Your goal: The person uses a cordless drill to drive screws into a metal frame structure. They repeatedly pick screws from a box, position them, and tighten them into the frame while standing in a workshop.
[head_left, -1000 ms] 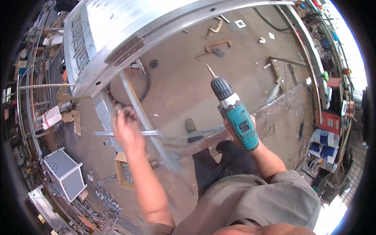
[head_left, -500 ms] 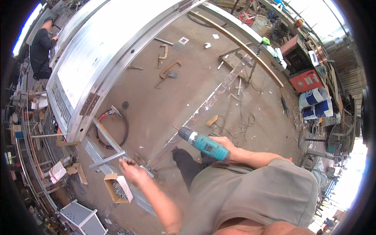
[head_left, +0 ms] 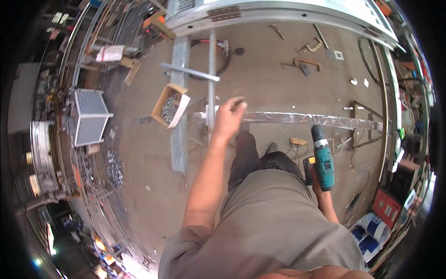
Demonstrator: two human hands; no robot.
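A teal cordless drill [head_left: 324, 163] with a black chuck is gripped in my right hand [head_left: 318, 183], its bit pointing away from me. My left hand [head_left: 229, 118] is raised in front of my body with the fingers drawn together; whatever they pinch is too small to name. Left of that hand sits an open cardboard box [head_left: 161, 103] filled with small metal screws [head_left: 170, 109]. It stands against a long grey metal channel [head_left: 179, 153]. A thin metal bar [head_left: 190, 71] lies across the channel's upper part.
A large metal-framed panel [head_left: 278, 10] spans the far side. A flat metal strip [head_left: 278, 117] crosses the floor before my legs. C-clamps [head_left: 307, 62] lie farther off. A grey metal box frame [head_left: 91, 116] stands left; a red machine [head_left: 386, 203] sits at right.
My view has swung left, so the panel now lies across the top. My left hand has moved away from the screw box, and the drill now points forward instead of left.
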